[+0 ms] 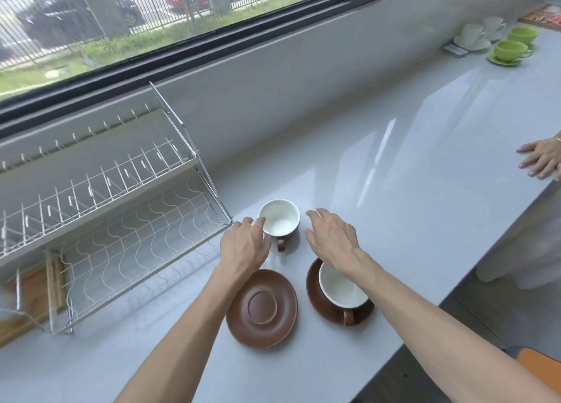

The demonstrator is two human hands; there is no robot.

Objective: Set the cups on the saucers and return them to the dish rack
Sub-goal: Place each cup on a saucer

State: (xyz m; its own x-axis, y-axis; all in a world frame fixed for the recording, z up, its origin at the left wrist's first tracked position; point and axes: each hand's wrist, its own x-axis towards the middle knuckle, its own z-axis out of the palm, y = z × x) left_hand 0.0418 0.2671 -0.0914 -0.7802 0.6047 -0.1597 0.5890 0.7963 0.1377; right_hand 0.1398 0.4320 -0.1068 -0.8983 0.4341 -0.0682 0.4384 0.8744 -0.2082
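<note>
A brown cup (280, 220) with a white inside stands alone on the grey counter, its handle towards me. My left hand (245, 245) is at its left rim, fingertips touching or nearly touching it, fingers apart. My right hand (331, 238) hovers just right of that cup, open, holding nothing. In front lies a bare brown saucer (261, 308). To its right a second brown cup (341, 287) sits on its brown saucer (315, 290), partly hidden by my right wrist. The wire dish rack (127, 220) stands at the left, both tiers without dishes.
Two green cups on green saucers (511, 50) and white cups on a saucer (473, 37) stand far right on the counter. Another person's hand (540, 161) rests at the counter's right edge. A wooden board (33, 293) lies under the rack.
</note>
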